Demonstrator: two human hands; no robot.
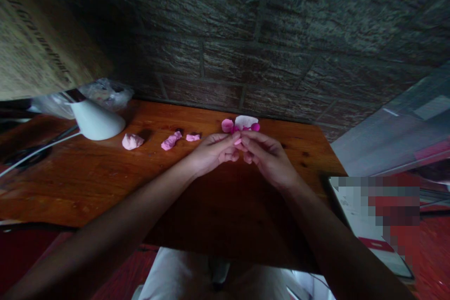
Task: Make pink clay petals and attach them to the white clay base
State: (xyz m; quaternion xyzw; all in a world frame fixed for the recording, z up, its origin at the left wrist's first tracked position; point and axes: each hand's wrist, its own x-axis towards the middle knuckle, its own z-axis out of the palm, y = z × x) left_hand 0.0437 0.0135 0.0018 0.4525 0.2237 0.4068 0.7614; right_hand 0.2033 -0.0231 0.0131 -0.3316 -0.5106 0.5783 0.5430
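Observation:
Over the table, my left hand [215, 153] and my right hand [270, 155] meet, fingertips almost touching. Both are closed, pinching a small pink piece of what looks like soft modelling clay [238, 141]; fingers hide most of it. Just behind them lie a white rounded piece [246, 121], a light pink disc [228, 125] and a brighter magenta piece [255, 127]. To the left, three lumps rest apart: a small pink lump [193, 138], a longer pink lump [171, 141] and a pale pink lump [132, 141].
A white lamp base [96, 119] with a cable stands at the left of the wooden table [140, 192], near a crumpled plastic bag [107, 93]. Above hangs a printed paper sheet [38, 42]. A brick-patterned wall [218, 23] borders the back; a tablet-like device [362, 225] is at right.

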